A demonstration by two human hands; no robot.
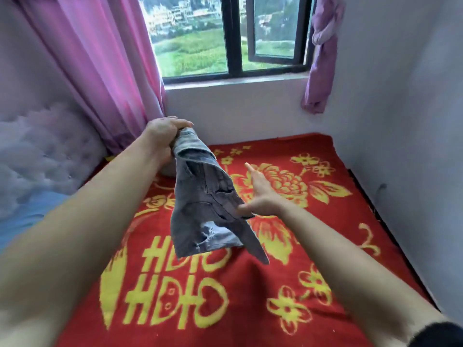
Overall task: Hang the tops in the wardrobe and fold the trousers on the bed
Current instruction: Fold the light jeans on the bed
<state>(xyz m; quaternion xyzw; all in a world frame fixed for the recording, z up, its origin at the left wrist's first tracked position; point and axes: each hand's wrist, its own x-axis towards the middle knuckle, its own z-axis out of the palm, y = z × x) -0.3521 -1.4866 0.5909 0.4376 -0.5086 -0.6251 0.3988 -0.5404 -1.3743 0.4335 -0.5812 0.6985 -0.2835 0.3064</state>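
**A:** Denim is hanging from your left hand (162, 132), is it not? Which step are you on?

**B:** Denim, yes. You are gripping the jeans (208, 209) in a bunch at one end, fingers curled tight round the cloth. They are dangling in the air above the bed (325, 246), not lying on it.

**A:** And the right hand (260, 194)?

**B:** It is hovering just beside the jeans with fingers straight and spread, holding nothing. The thumb is meeting their lower right edge, though I cannot tell whether it is pressing or only brushing.

**A:** So you are on the folding, not the hanging?

**B:** I judge so. You are getting the trousers ready to fold, and no fold looks made. The cloth is hanging twisted and crumpled.

**A:** What is the next move asking of you?

**B:** Likely a second grip, on the edge by that thumb. With it you can pull the jeans out flat and lower them onto the bed. Mind the twist: a lopsided hold is going to lay them down skewed.
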